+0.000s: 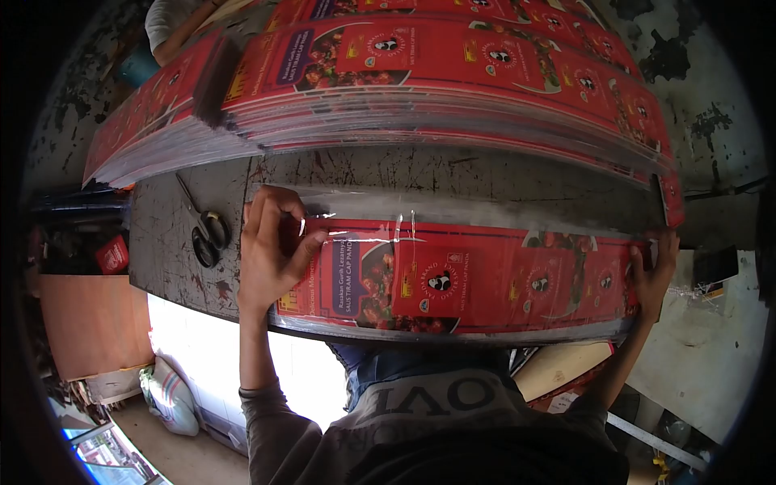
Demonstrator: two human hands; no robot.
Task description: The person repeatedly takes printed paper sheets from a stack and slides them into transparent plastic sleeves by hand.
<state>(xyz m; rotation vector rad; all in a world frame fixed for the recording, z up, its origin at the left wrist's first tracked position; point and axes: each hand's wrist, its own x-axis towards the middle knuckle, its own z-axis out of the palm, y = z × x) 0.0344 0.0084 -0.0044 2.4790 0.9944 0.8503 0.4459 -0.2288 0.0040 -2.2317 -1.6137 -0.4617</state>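
Note:
A long red printed banner sheet [493,283] with panda logos lies across the table in front of me, with shiny clear plastic film [364,206] over it and past its far edge. My left hand [273,246] is at its left end, thumb and fingers curled together on the film. At the opposite end, my right hand [656,271] grips the sheet's edge, thumb on top; the other fingers are partly hidden. Black-handled scissors [208,234] lie partly open on the table, left of my left hand.
Tall stacks of similar red printed sheets [453,105] fill the far side of the dark, scratched table [166,242]. Another person's arm [182,32] shows at the upper left. A white sack [170,396] and a brown board [95,323] stand lower left.

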